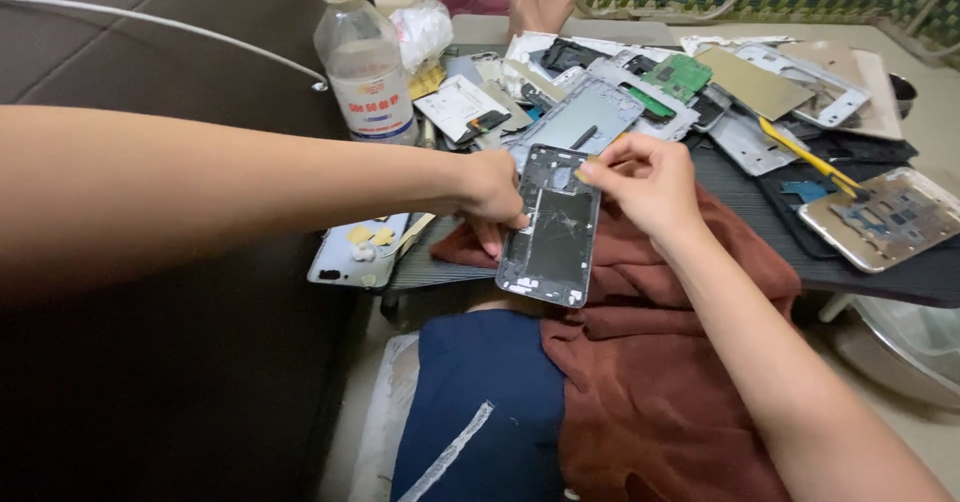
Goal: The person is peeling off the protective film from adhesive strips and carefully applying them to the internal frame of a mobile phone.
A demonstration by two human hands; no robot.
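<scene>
The left hand [492, 194] clamps the left edge of a phone frame [552, 226], thumb on top and fingers curled beneath, so the frame stands tilted up off the lap and steady enough to be worked on. The right hand [645, 180] is pinched narrow at the frame's top right corner, fingertips [592, 170] closed on something small and yellowish — too small to tell what. The frame's inner face is turned up toward the camera, dark and scuffed, which puts its corner within easy reach of that pinch.

Under the frame lies a rust-red cloth [660, 362], spread over the lap and the near edge of the table [900, 272] — it seems to serve as a soft rest. Just left of the left hand a white phone back [355, 252] hangs over the table's edge, with yellow bits on it. Farther back a heap of frames and boards [640, 92] covers the table, with a clear bottle [362, 57] upright at its left and a yellow knife [805, 154] at its right, all near at hand.
</scene>
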